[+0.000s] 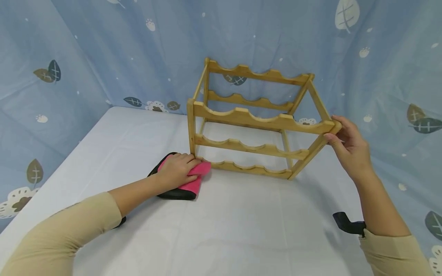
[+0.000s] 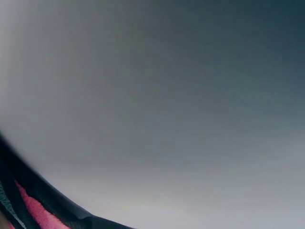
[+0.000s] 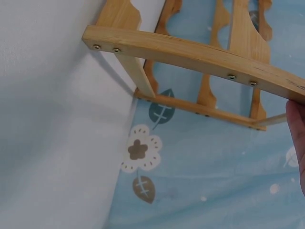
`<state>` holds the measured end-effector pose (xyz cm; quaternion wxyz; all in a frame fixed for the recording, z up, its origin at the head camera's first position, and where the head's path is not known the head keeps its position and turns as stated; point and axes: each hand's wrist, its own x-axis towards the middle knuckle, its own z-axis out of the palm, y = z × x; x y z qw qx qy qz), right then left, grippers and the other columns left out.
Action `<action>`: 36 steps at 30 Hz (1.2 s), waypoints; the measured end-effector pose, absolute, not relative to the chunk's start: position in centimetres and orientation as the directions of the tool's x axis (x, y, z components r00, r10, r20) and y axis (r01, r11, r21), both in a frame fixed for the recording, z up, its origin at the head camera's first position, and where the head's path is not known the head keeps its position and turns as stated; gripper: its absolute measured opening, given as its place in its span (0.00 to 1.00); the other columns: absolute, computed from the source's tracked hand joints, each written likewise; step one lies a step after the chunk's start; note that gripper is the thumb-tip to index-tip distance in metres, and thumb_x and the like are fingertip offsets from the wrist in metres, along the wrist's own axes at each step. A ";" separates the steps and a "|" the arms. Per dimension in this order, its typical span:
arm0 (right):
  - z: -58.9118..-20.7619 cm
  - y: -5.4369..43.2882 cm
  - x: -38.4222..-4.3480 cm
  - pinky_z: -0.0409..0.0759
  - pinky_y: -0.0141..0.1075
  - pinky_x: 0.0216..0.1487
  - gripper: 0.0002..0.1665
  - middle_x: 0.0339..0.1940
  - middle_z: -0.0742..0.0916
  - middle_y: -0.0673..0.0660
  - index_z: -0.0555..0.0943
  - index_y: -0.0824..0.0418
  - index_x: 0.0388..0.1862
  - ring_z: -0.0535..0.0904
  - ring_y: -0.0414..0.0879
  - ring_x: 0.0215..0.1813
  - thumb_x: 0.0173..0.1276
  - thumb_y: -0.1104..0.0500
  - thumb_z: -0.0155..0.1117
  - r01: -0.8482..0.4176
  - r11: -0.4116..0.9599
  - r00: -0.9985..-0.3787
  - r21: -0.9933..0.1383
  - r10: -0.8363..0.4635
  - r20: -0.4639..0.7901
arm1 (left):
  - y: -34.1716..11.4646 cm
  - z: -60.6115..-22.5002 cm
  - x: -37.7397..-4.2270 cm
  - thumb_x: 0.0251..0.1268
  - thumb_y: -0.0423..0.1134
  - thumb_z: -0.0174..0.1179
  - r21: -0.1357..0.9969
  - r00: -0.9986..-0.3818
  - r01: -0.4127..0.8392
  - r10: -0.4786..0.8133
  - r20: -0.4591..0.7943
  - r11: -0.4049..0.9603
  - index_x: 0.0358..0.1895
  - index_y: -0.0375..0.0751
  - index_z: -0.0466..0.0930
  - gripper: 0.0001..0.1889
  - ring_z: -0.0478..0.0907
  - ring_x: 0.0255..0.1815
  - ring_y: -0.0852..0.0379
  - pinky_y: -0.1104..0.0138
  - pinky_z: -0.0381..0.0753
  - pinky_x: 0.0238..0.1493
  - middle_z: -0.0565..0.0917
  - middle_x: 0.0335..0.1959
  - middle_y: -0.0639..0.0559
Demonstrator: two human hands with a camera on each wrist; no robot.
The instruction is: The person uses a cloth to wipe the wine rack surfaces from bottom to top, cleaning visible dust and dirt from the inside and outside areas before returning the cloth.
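A wooden wine rack [image 1: 241,117] with scalloped rails in three tiers stands on the white-covered table. Low at its left front corner, my left hand [image 1: 176,170] holds a pink cloth with black edging [image 1: 191,186], bunched between thumb and fingers and right at the bottom rail. In the left wrist view only a corner of the pink cloth [image 2: 40,210] shows, at lower left. My right hand [image 1: 352,147] grips the rack's upper right front corner between thumb and fingers. The right wrist view shows the screwed side post [image 3: 190,55] and fingertips at its end.
A blue patterned curtain [image 1: 155,50] hangs behind the rack and along both sides. The white table cover [image 1: 235,226] spreads in front of the rack. Black wrist-camera mount parts [image 1: 348,224] stick out by the right sleeve.
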<state>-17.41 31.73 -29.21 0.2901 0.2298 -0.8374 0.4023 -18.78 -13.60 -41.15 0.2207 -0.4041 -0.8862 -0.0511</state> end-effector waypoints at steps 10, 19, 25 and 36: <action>-29.2 31.5 -17.6 0.74 0.16 0.42 0.30 0.43 0.79 0.37 0.67 0.71 0.64 0.78 0.27 0.45 0.61 0.79 0.56 -0.627 0.545 -0.726 -0.557 -0.150 0.671 | -10.3 -41.4 -19.0 0.53 0.51 0.68 -0.117 -0.517 0.769 0.718 0.465 0.629 0.46 0.42 0.81 0.21 0.80 0.37 0.53 0.62 0.80 0.38 0.80 0.35 0.49; -29.1 31.7 -17.6 0.74 0.16 0.41 0.30 0.43 0.79 0.38 0.68 0.71 0.63 0.79 0.27 0.44 0.61 0.79 0.56 -0.608 0.538 -0.744 -0.585 -0.126 0.657 | -8.5 -40.9 -18.7 0.58 0.51 0.64 -0.081 -0.593 0.739 0.703 0.393 0.669 0.48 0.42 0.80 0.20 0.80 0.40 0.53 0.61 0.80 0.42 0.81 0.39 0.49; -29.1 31.6 -17.5 0.75 0.17 0.41 0.30 0.42 0.80 0.38 0.67 0.71 0.64 0.79 0.28 0.44 0.62 0.79 0.56 -0.597 0.523 -0.755 -0.608 -0.110 0.647 | -6.9 -40.6 -18.6 0.60 0.54 0.61 -0.079 -0.643 0.715 0.697 0.317 0.695 0.52 0.43 0.78 0.22 0.79 0.44 0.53 0.60 0.79 0.48 0.80 0.42 0.50; -29.0 31.3 -17.4 0.76 0.19 0.41 0.29 0.43 0.80 0.41 0.67 0.73 0.63 0.80 0.30 0.44 0.61 0.80 0.54 -0.627 0.486 -0.742 -0.608 -0.135 0.657 | -1.4 -39.9 -18.2 0.63 0.55 0.58 -0.083 -0.617 0.760 0.755 0.222 0.645 0.56 0.46 0.75 0.23 0.78 0.51 0.55 0.63 0.76 0.52 0.80 0.49 0.52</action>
